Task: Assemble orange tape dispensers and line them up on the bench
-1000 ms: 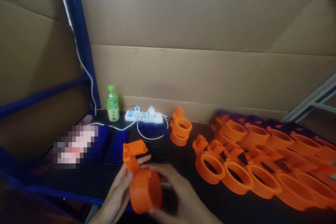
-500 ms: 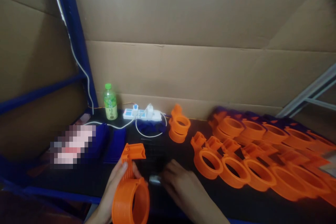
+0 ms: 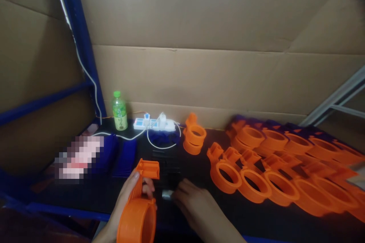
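Observation:
My left hand [image 3: 128, 191] is closed round the neck of an orange plastic ring part [image 3: 137, 220], its ring low and its flat bracket end up. Low over the dark tabletop, my right hand [image 3: 196, 201] has its fingers curled together and pointing down. The fingertips lie beside a small silvery-white item [image 3: 167, 194]; what they pinch, if anything, is hidden. Just beyond them are dark black pieces [image 3: 168, 167], hard to make out against the black surface.
Rows of orange ring parts [image 3: 255, 186] fill the right side, and two stacked ones [image 3: 195, 136] stand at the back. A white power strip [image 3: 155, 123], green-capped bottle [image 3: 119, 112] and blue pieces [image 3: 125, 157] lie left. Cardboard [image 3: 199, 76] walls the back.
The orange ring part in my left hand has tilted and its ring has shifted slightly left. My right hand has moved a little down and left, staying by the silvery item.

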A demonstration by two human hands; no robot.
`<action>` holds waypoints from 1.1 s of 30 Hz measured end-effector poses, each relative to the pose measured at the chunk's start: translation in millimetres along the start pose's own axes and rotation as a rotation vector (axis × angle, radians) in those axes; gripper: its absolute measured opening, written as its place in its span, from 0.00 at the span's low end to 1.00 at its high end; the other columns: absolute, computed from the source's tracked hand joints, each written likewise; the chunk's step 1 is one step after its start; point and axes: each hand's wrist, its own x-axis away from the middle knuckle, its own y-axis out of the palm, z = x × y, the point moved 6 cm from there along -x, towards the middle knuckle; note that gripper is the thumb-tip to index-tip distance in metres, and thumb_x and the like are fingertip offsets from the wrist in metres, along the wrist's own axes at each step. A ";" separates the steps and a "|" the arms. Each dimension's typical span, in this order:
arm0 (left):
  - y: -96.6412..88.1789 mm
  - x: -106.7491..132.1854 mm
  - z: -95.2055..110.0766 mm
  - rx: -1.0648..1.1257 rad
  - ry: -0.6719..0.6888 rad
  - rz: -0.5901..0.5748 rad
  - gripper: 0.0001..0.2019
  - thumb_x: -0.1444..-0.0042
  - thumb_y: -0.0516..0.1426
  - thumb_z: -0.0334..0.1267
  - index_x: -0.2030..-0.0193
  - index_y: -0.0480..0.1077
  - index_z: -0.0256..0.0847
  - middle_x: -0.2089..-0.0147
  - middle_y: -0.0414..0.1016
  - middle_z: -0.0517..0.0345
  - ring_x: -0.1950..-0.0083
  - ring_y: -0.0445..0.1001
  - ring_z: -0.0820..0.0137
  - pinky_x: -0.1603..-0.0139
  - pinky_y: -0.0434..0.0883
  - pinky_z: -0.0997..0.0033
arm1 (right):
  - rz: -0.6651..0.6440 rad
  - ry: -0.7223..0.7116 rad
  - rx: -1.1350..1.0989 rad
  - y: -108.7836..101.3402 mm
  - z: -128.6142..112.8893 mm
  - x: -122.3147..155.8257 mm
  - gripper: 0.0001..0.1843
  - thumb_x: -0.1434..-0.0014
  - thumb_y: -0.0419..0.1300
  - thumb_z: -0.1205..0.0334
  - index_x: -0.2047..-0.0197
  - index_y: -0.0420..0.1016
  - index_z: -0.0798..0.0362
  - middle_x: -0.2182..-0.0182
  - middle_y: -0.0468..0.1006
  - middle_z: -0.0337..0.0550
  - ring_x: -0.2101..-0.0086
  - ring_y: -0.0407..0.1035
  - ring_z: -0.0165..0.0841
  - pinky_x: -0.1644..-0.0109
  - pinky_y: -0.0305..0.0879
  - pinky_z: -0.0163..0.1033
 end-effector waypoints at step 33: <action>17.2 5.0 14.0 -0.207 0.051 -0.068 0.22 0.39 0.56 0.46 0.41 0.64 0.37 0.79 0.78 0.57 0.77 0.79 0.65 0.74 0.70 0.72 | 0.083 0.381 -0.880 -27.4 21.4 2.2 0.16 0.37 0.56 0.48 0.64 0.69 0.54 0.71 0.67 0.37 0.68 0.60 0.29 0.64 0.60 0.32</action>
